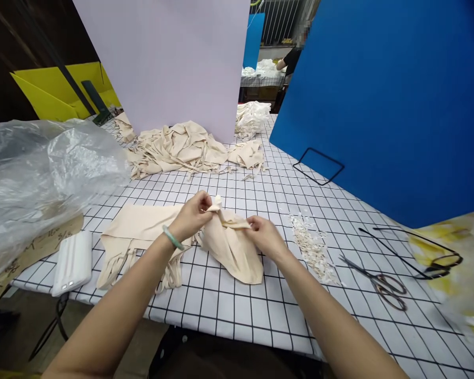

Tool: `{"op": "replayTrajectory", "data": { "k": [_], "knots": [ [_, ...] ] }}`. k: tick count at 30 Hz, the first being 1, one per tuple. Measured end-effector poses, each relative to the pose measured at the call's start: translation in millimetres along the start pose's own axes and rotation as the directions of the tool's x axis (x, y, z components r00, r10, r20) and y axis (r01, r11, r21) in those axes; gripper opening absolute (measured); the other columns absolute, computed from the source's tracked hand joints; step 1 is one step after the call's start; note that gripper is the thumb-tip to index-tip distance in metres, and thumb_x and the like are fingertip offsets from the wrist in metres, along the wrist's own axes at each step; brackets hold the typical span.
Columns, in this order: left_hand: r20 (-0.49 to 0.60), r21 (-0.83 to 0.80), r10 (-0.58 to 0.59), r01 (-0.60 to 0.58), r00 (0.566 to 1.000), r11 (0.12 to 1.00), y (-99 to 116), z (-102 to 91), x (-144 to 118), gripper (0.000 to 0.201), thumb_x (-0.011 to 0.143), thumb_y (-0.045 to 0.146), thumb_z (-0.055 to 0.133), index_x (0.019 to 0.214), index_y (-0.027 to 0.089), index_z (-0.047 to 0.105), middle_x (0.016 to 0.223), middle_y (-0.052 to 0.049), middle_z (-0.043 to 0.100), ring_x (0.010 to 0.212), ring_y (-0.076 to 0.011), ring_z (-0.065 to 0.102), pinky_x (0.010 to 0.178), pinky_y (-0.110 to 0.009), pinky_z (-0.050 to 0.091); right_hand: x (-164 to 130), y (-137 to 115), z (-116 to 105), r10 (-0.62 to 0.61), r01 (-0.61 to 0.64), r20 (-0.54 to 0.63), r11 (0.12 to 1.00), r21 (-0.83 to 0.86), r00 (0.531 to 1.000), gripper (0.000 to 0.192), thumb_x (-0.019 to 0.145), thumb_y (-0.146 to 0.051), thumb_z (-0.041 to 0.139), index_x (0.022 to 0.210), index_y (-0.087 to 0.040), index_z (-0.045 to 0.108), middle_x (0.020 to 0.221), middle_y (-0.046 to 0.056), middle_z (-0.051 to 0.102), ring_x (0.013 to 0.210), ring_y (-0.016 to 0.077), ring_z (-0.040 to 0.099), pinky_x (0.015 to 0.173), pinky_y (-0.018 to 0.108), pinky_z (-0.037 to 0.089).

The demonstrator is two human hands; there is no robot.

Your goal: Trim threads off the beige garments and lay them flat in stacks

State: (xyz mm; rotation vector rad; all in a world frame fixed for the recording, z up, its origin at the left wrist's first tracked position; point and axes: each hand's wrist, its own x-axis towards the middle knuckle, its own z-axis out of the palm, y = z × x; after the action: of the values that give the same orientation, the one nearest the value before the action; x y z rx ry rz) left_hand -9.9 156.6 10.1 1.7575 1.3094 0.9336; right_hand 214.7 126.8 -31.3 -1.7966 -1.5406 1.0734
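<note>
A piece of beige fabric is held up a little from the checked table, between my two hands. The fingers of my left hand pinch its upper edge, which is folded and bunched there. My right hand grips the same edge farther right, with thumb and fingers closed on it. The lower part of the cloth hangs toward me and rests on the table. Under my left forearm lies another beige fabric piece with strips along its near side. A green bangle circles my left wrist.
Behind my hands lies a heap of beige fabric. Scissors, glasses and small scraps are to the right. A white power bank and clear plastic lie left. Lilac and blue boards stand behind; a person works beyond.
</note>
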Motion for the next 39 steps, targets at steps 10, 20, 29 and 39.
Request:
{"op": "replayTrajectory", "data": {
  "k": [10,20,29,39],
  "knots": [
    [-0.015,0.722,-0.119,0.093,0.993,0.686,-36.3,-21.7,-57.5,0.037,0.075,0.007,0.053,0.11,0.017,0.056,0.103,-0.011,0.065,0.092,-0.0285,0.063,0.071,-0.036,0.048,-46.7,51.4,-20.9,-0.293,0.13,-0.162,0.767,-0.628,0.942,0.009,0.078,-0.014,0.048,0.076,-0.022,0.051,0.075,0.002,0.059,0.066,0.0166,0.049,0.053,0.027,0.022],
    [0.163,0.777,-0.056,-0.093,0.985,0.622,-17.3,-13.8,-11.9,0.038,0.088,0.031,0.061,0.123,0.016,0.059,0.13,-0.013,0.058,0.124,-0.0318,0.048,0.103,-0.048,0.041,-2.7,38.4,-38.3,-0.087,0.031,-0.133,0.925,-0.378,0.987,0.018,0.074,-0.036,0.062,0.081,-0.02,0.06,0.088,0.007,0.062,0.081,0.0231,0.057,0.067,0.032,0.041],
    [0.533,0.719,-0.135,-0.363,0.835,0.593,-7.7,21.7,24.1,0.03,0.077,0.027,0.069,0.106,0.019,0.069,0.114,-0.013,0.065,0.113,-0.0347,0.051,0.096,-0.052,0.041,-30.6,-18.9,-52.8,-0.325,0.334,-0.077,0.917,0.218,0.943,0.016,0.08,-0.029,0.063,0.075,-0.023,0.049,0.076,-0.002,0.061,0.068,0.0134,0.057,0.058,0.026,0.045],
    [0.234,0.074,0.415,-0.441,0.879,0.894,108.1,-80.5,-56.1,0.008,0.081,0.016,0.063,0.078,0.018,0.056,0.095,-0.003,0.067,0.089,-0.0158,0.064,0.076,-0.033,0.057,-129.5,-61.8,-126.9,-0.526,0.705,-0.568,0.694,0.144,0.634,0.02,0.086,-0.037,0.071,0.106,-0.04,0.068,0.1,0.0,0.069,0.093,0.0239,0.068,0.075,0.043,0.06]
  ]
}}
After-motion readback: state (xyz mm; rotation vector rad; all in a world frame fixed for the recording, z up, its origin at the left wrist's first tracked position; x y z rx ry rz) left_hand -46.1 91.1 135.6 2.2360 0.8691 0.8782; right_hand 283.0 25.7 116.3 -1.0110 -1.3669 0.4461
